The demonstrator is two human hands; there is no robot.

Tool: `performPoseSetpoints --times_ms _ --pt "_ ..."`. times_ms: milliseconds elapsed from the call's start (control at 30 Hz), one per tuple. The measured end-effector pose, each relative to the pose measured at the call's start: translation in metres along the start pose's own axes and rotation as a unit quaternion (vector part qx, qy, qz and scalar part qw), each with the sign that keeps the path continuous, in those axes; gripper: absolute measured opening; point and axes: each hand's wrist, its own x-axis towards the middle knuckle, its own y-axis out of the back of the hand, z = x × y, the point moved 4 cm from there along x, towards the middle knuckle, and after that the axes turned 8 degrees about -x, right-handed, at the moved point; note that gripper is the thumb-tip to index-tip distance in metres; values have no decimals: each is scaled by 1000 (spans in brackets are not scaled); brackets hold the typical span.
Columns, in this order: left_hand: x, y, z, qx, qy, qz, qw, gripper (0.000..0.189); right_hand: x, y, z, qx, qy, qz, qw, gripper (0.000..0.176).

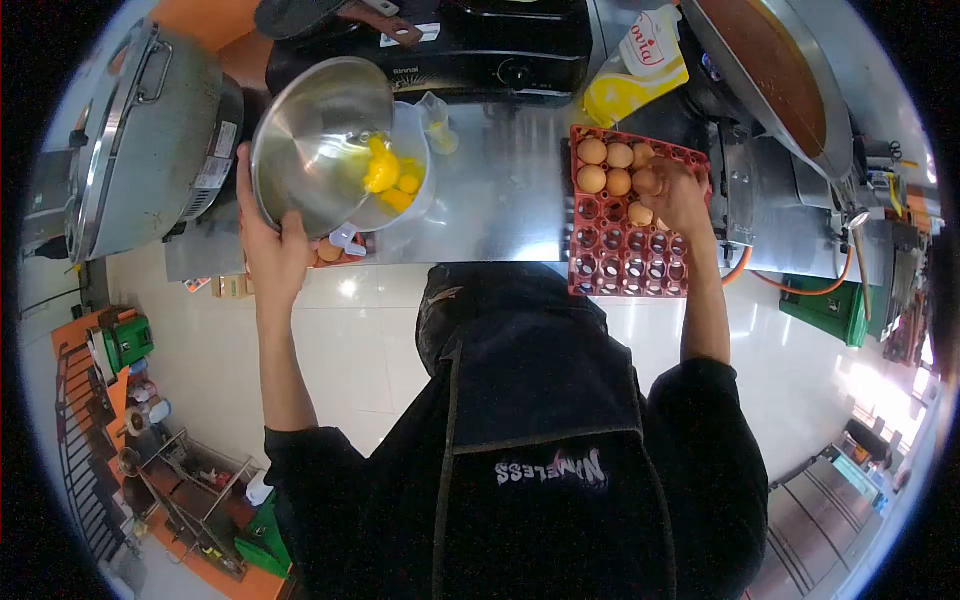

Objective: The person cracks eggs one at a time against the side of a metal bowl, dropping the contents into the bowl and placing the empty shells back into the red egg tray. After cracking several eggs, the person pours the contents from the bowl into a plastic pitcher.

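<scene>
My left hand (275, 245) grips the rim of a steel bowl (310, 150), which is tilted over a white plastic container (415, 150). Yellow egg yolks (390, 180) lie at the bowl's lower right edge and in the container. On the right, my right hand (675, 195) is over a red egg tray (630, 270), its fingers curled at the brown eggs (605, 165). Whether an egg is between those fingers is hidden. Several eggs fill the tray's far rows, and the near rows hold none.
A black Rinnai stove (480, 60) stands behind the steel counter (490, 190). At the left is a large grey pot (155, 140). A yellow and white pouch (640, 75) and a wide pan of brown liquid (775, 70) are at the back right. More eggs (328, 250) sit below the bowl.
</scene>
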Motion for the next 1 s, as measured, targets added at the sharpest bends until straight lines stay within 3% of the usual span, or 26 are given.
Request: performPoseSetpoints --times_ms 33,67,133,167,200,233,267,300,367,400,433,500,533,600,633,700,767,833,900,967,1000 --pt "-2 0 -2 0 1 0 1000 84 -2 3 7 115 -21 -6 993 56" --pt "-4 -2 1 10 -31 2 999 85 -2 -7 19 114 -23 -7 993 56" --pt "-7 -7 5 13 -65 0 998 85 -3 -20 46 377 -69 71 921 57" --pt "-9 -9 4 37 -80 4 996 85 -8 -21 50 374 -74 73 922 57" --pt "-12 -10 2 60 -96 7 994 85 -14 -12 43 571 -122 91 807 55" --pt "-15 -12 1 56 -98 4 994 85 -20 -10 41 737 -163 106 647 54" --pt "-17 -14 0 63 -97 8 993 84 -23 -8 43 795 -138 96 582 50" --pt "-20 -17 0 71 -95 13 993 84 -27 -5 44 794 -141 101 583 50" --pt "-22 -20 4 50 -91 24 994 84 -31 3 36 901 -80 86 417 46" --pt "-22 -21 6 34 -84 40 995 84 -32 6 35 911 -87 67 398 33" --pt "-24 -24 6 32 -88 37 995 84 -31 1 36 910 -87 72 398 33" --pt "-30 -26 -2 23 -45 128 991 76 -31 -18 46 857 -200 143 453 24" --pt "-33 -32 -4 21 -48 125 991 76 -32 -13 34 840 -223 140 474 22" --pt "-41 -37 -27 -177 188 202 945 60 -31 -19 27 841 -214 120 481 22" --pt "-39 -41 -13 -178 186 202 945 60 -28 -16 17 842 -205 95 490 22" --pt "-47 -63 9 -400 301 170 849 50 -26 -6 -10 821 -228 117 511 22" --pt "-55 -101 1 -471 303 80 825 41 -22 13 -34 762 -181 177 596 20" --pt "-58 -143 51 -552 316 55 770 34 -16 21 -50 742 -149 207 620 17" --pt "-59 -183 85 -570 337 -41 748 40 -21 48 -65 589 -148 284 742 18" --pt "-68 -227 93 -614 342 -77 707 56 -25 56 -72 565 -149 299 754 18" --pt "-72 -239 92 -617 339 -81 706 56 -29 60 -72 485 -151 325 798 17"
